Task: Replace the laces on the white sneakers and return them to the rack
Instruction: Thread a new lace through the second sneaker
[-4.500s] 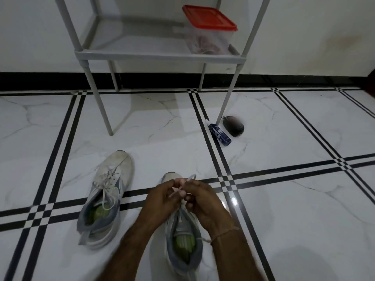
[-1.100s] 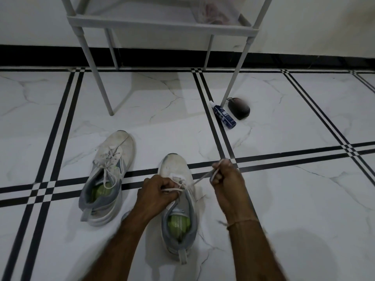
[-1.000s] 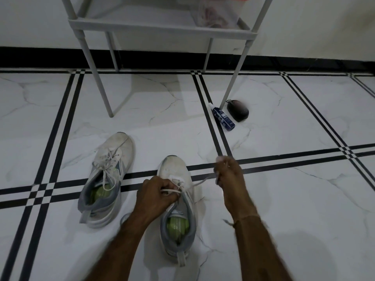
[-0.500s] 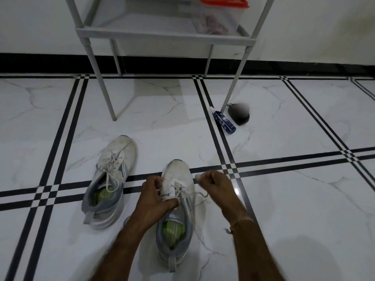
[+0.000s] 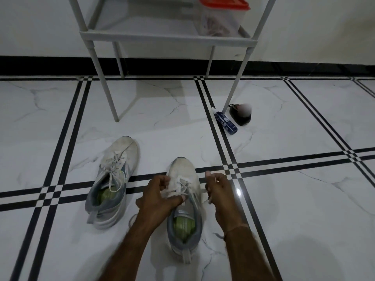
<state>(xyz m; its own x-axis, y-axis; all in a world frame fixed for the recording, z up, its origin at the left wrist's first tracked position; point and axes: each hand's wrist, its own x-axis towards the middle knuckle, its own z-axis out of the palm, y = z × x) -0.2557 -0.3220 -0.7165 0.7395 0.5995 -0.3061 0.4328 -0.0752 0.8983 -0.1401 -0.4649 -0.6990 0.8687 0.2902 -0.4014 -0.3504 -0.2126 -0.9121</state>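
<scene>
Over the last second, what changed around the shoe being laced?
The right hand, which had drawn the lace out to the right, has come back in beside the near sneaker, still holding it. The left hand still grips that sneaker. The other sneaker, rack and blue tube are unmoved.

My left hand [image 5: 160, 199] grips the white mesh sneaker [image 5: 183, 169] at its eyelets; my right hand [image 5: 220, 191] pinches its white lace [image 5: 184, 186].

The right hand [image 5: 218, 189] had pulled the lace [image 5: 203, 192] far out sideways, stretched tight; now it is back close beside the near sneaker [image 5: 183, 173]; the lace hangs loose.
</scene>
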